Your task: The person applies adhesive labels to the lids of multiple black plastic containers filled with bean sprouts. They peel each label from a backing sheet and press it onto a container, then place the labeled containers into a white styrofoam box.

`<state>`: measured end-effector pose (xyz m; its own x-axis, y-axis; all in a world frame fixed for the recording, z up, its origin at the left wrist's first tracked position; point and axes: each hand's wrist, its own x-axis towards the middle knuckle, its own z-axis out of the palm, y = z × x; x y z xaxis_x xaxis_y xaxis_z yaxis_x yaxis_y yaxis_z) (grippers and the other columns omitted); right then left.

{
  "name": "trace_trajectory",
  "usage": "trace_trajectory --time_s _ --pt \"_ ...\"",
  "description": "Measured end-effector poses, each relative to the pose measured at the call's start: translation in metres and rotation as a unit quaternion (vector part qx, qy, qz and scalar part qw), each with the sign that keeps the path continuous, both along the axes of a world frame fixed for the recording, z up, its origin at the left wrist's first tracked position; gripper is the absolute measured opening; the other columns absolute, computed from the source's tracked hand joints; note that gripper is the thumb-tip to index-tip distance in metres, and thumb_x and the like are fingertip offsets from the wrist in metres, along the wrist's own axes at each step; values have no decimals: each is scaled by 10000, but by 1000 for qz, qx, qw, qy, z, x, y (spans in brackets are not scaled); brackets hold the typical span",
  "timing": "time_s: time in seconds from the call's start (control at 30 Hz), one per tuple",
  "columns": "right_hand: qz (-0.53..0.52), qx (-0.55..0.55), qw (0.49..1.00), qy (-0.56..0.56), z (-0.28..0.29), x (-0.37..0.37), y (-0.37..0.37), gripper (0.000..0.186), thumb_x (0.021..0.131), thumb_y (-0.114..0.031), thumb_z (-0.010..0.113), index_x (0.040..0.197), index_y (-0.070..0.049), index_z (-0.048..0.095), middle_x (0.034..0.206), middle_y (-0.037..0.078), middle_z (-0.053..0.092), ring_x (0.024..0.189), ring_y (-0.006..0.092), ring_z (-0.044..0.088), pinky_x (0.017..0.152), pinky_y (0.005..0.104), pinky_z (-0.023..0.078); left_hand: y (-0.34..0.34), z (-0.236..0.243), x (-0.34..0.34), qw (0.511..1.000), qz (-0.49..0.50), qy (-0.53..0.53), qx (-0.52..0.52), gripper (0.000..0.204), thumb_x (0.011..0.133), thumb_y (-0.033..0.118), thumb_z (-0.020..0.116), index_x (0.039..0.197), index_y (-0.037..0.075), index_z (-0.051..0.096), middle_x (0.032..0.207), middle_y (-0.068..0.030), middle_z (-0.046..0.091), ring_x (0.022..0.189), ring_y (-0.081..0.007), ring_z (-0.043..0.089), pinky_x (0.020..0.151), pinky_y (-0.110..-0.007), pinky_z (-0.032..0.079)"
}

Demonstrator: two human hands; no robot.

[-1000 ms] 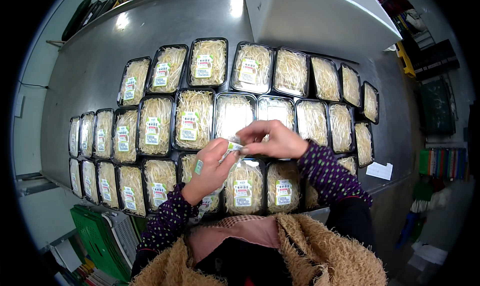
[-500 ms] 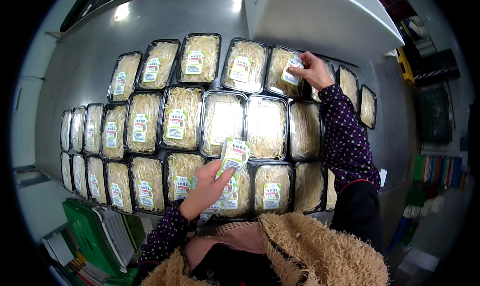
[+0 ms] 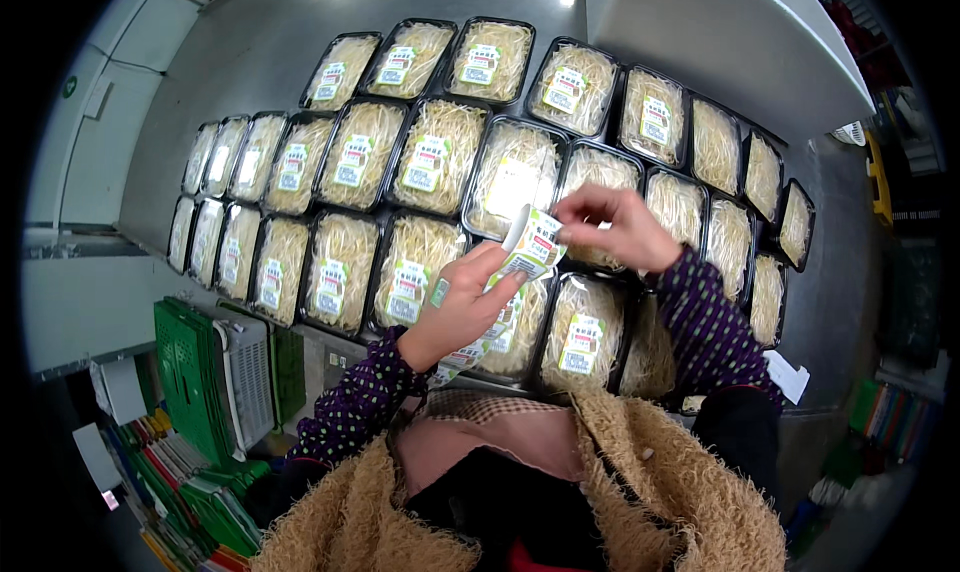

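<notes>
My left hand (image 3: 468, 302) grips a folded strip of white-and-green printed labels (image 3: 532, 247), with a small green sticker on the hand. My right hand (image 3: 610, 222) is closed at the strip's upper right corner, thumb and forefinger pinching there. Both hands are over rows of black trays of pale bean sprouts (image 3: 430, 150) under clear film. Many trays carry a label; several at the right, such as the upper-row tray (image 3: 716, 142), show none. A tray in the upper row bears a label (image 3: 656, 120). The strip hangs down below my left hand, partly hidden.
The trays sit on a steel table (image 3: 250, 47). A large white box (image 3: 710, 32) stands at the back right, a loose white paper (image 3: 788, 374) at the right edge. Green crates (image 3: 190, 372) and coloured stacked items are at lower left, a yellow object (image 3: 880, 182) at far right.
My right hand reached a back-row tray with a label and has come back to the strip in my left hand; that tray now shows a label. The whole view has shifted.
</notes>
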<state>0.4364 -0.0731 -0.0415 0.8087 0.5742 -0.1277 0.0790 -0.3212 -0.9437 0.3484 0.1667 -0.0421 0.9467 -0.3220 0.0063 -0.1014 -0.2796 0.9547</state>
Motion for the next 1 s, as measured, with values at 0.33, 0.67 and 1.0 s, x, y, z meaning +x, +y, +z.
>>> trace_trajectory --time_s 0.33,0.67,1.0 --pt "-40 12 999 -6 16 -126 2 146 851 -75 694 979 -7 691 769 54 686 674 81 609 615 248 491 -29 0 -82 995 31 -52 77 135 837 81 675 916 -28 657 887 -143 656 752 -242 633 659 -295 490" --pt "-146 -12 986 -86 0 -1 -42 163 875 -120 680 883 7 578 739 19 597 660 85 550 601 244 459 -59 -28 -166 980 151 116 -63 150 880 114 683 834 -27 659 719 -58 655 656 -68 565 593 -257 458" --pt "-122 -160 966 -161 -73 37 -47 450 664 -294 844 889 -20 567 782 127 633 719 241 622 679 351 497 -80 -3 -156 972 234 17 -2 111 858 82 691 832 -21 659 722 -88 644 643 -136 607 593 -280 464"
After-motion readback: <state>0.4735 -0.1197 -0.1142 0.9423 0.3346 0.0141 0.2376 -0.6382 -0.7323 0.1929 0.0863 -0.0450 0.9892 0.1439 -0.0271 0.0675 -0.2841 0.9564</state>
